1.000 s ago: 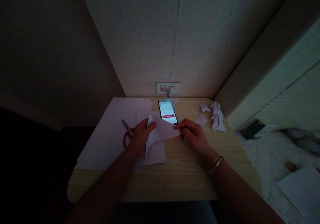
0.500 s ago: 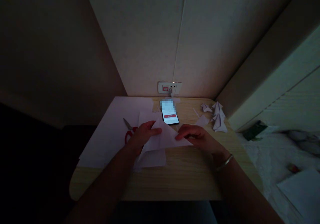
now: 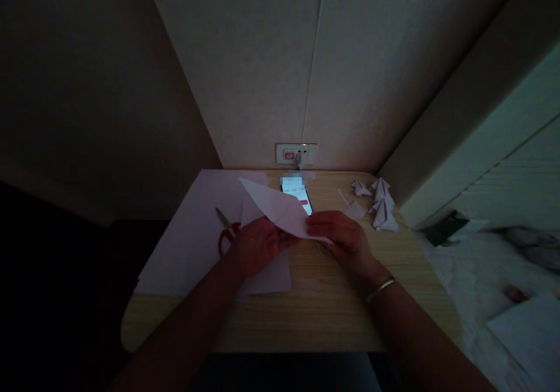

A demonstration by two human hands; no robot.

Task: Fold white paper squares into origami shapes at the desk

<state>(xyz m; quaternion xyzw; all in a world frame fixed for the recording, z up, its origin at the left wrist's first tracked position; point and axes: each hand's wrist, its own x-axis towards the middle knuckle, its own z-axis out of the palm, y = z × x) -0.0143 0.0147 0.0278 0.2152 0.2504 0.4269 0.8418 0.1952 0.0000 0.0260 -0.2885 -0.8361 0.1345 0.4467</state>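
Both hands hold a folded white paper triangle point(image 3: 280, 208) lifted off the wooden table point(image 3: 324, 304). My left hand point(image 3: 256, 245) grips its lower left edge with fingers closed under it. My right hand point(image 3: 343, 237) pinches its right corner; a bracelet sits on that wrist. The paper's far point rises toward the lit phone point(image 3: 298, 195), partly covering it. A flat white sheet point(image 3: 271, 275) lies under my left hand.
Red-handled scissors point(image 3: 225, 231) lie on a large white sheet point(image 3: 192, 234) at the left. Several folded paper pieces point(image 3: 378, 205) sit at the back right. A wall socket point(image 3: 295, 154) is behind the phone. A bed with another sheet point(image 3: 525, 333) is at the right.
The paper was pressed flat on the table half a second ago; both hands have now lifted it, with its point tipped away toward the phone.
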